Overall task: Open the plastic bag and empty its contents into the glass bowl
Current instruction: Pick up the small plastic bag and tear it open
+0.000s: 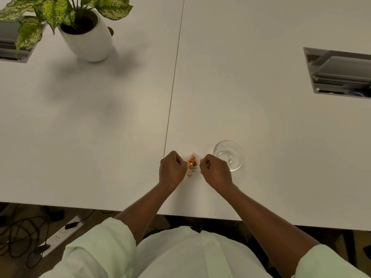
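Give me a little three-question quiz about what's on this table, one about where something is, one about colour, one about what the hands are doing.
1. Where is the glass bowl?
A. Just beyond the right hand
B. Next to the plant pot
C. On the floor

2. What colour shows most among the bits in the plastic bag?
A. Blue
B. Orange
C. Purple

3. What are the hands doing?
A. Resting flat on the table
B. Lifting the bowl
C. Each pinching one side of the bag

Answers: 1 A, the bowl sits close by the right knuckles. 2 B, orange pieces show through the clear plastic. 3 C, the left hand and right hand are closed on the bag's opposite edges.
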The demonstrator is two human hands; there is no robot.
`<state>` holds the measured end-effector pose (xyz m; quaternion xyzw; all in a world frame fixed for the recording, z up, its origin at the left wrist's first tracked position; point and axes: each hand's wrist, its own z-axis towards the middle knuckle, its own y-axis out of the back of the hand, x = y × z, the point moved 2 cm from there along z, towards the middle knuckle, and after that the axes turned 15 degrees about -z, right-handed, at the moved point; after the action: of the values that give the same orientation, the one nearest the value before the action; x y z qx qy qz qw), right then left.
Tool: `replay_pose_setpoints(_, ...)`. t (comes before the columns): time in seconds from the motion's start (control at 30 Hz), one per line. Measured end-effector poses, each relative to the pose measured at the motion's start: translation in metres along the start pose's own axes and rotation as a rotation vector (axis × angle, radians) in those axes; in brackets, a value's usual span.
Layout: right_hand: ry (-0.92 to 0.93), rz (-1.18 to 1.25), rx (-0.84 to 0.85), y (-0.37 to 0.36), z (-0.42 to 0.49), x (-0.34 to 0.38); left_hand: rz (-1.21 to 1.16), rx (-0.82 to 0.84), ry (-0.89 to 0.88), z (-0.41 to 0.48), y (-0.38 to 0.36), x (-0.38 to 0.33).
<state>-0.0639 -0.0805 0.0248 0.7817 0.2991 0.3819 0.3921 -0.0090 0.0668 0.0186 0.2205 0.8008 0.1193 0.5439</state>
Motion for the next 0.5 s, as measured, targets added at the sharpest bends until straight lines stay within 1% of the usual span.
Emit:
replay_pose_setpoints(0.17, -0.018, -0.004, -0.021, 0.002, 0.001, 0.002, 0.040, 0.108, 0.012, -0.003, -0.002, 0.001)
replay_pose_setpoints(0.27, -0.002, -0.045, 0.000, 0.001, 0.001, 0.007, 0.094, 0.165, -0.049, -0.002, -0.006, -0.001)
replay_pose_setpoints(0.37, -0.020, -0.042, 0.020, 0.001, 0.000, 0.012, 0.102, 0.170, -0.080, -0.003, -0.007, -0.003)
replay_pose_setpoints(0.5, -0.025, -0.122, -0.037, 0.002, 0.002, 0.013, 0.095, 0.134, -0.080, -0.005, -0.005, -0.002)
